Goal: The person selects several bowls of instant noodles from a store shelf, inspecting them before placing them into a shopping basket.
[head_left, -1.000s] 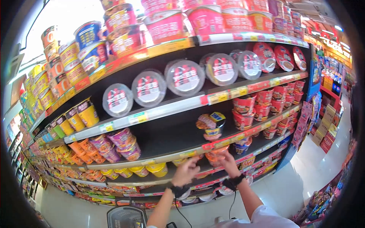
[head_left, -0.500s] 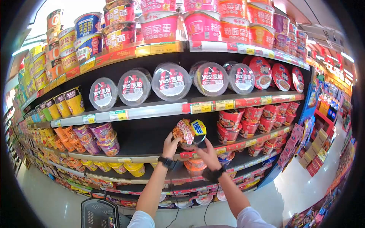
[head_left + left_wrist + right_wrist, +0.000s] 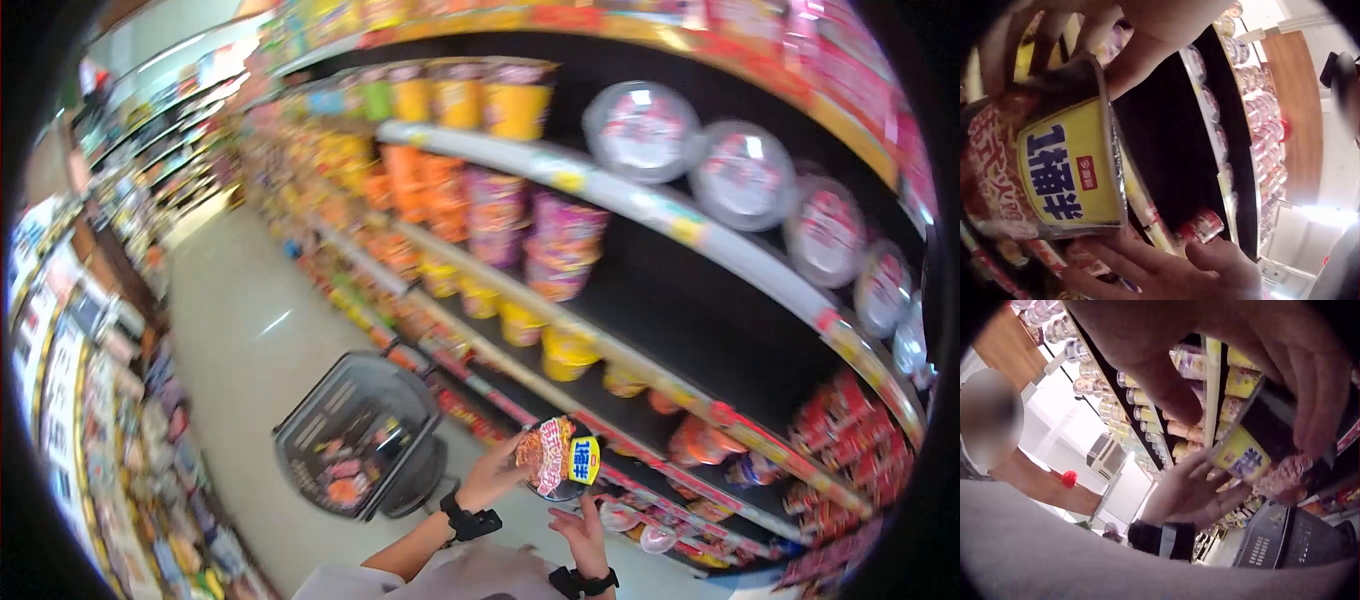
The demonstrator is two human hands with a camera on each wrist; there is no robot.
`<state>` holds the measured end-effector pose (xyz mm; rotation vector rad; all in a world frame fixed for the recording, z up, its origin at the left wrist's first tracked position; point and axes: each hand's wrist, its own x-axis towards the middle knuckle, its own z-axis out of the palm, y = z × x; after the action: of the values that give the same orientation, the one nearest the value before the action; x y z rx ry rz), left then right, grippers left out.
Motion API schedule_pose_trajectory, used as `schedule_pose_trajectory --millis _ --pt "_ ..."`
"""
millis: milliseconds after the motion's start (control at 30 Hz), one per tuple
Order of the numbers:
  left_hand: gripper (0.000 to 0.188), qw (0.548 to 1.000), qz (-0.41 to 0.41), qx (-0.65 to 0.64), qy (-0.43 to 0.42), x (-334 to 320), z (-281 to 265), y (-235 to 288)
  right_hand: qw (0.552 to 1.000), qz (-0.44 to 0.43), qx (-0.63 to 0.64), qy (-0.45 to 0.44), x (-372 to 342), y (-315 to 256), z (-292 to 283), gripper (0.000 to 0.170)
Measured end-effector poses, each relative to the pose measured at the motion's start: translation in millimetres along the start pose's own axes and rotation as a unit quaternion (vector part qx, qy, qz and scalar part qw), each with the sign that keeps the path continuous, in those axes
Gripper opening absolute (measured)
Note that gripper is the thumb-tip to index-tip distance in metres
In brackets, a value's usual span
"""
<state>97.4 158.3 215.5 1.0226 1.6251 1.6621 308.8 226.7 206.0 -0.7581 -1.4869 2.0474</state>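
Observation:
A black noodle tub with a yellow label (image 3: 558, 458) is tilted in front of the lower shelves. My left hand (image 3: 490, 476) holds it by its left side; in the left wrist view that hand's fingers (image 3: 1054, 37) curl over the tub (image 3: 1072, 169). My right hand (image 3: 582, 535) is at the tub's lower right with loosely extended fingers. The right wrist view has the right hand (image 3: 1229, 362) over the tub (image 3: 1244, 453), and the left hand (image 3: 1188, 494) supporting it from the other side. Whether the right fingertips touch it I cannot tell.
A grey shopping basket (image 3: 300, 450) with several packages inside stands on the aisle floor (image 3: 225, 300), left of the hands. Shelves of tubs and cups run along the right, with a white shelf edge (image 3: 600, 190). More stocked shelves (image 3: 70, 370) line the left.
The view has swung left and down toward the basket and aisle. The tub has come away from the shelf in my left hand, and the right hand has dropped to its lower side.

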Motion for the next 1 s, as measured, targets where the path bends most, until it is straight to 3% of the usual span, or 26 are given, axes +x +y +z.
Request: schedule_pose_trajectory --millis 67,133,267,300,400,467,533,567,600,667,733,800,900,933,1000 --pt "0.065 0.994 -0.101 0.023 0.035 -39 -40 -14 0.989 0.117 -0.038 -0.076 2 19 13 0.073" --pt "0.062 0.991 -0.123 0.022 0.043 -73 -75 -31 0.953 0.239 -0.080 -0.166 14 37 18 0.079" --pt "0.057 0.983 -0.157 0.012 0.099 -112 -130 -55 0.924 0.206 -0.155 -0.281 41 47 65 0.073" --pt "0.056 0.982 -0.138 -0.066 0.114 -116 -143 -46 0.912 0.206 -0.222 -0.277 48 52 80 0.069" --pt "0.057 0.975 -0.096 -0.005 0.201 -133 -187 -67 0.899 0.198 -0.221 -0.321 71 44 146 0.069" --pt "0.057 0.970 -0.085 -0.015 0.226 -142 -223 -65 0.897 0.172 -0.216 -0.345 89 71 174 0.066" --pt "0.053 0.948 -0.154 -0.066 0.271 -148 -257 -41 0.892 0.170 -0.204 -0.366 107 88 215 0.066" --pt "0.050 0.932 -0.200 -0.092 0.288 -164 -277 -79 0.890 0.156 -0.194 -0.383 114 90 241 0.066" --pt "0.049 0.935 -0.117 -0.073 0.326 -161 -290 -44 0.886 0.140 -0.184 -0.401 121 93 269 0.066" --pt "0.051 0.919 -0.079 -0.122 0.367 -168 -319 -32 0.888 0.121 -0.155 -0.416 133 112 316 0.067" --pt "0.052 0.898 -0.086 -0.112 0.416 -183 -349 -58 0.854 0.172 -0.152 -0.467 150 139 353 0.071" --pt "0.050 0.879 -0.058 -0.120 0.458 -196 -375 -105 0.858 0.176 -0.108 -0.470 160 179 386 0.063" --pt "0.048 0.855 -0.197 0.007 0.480 -221 -401 -171 0.839 0.106 -0.268 -0.462 177 244 405 0.063" --pt "0.044 0.835 -0.223 -0.049 0.500 -236 -413 -226 0.834 0.148 -0.251 -0.468 171 244 407 0.061" --pt "0.040 0.807 -0.251 0.023 0.534 -247 -410 -235 0.824 0.229 -0.213 -0.473 164 234 407 0.056"
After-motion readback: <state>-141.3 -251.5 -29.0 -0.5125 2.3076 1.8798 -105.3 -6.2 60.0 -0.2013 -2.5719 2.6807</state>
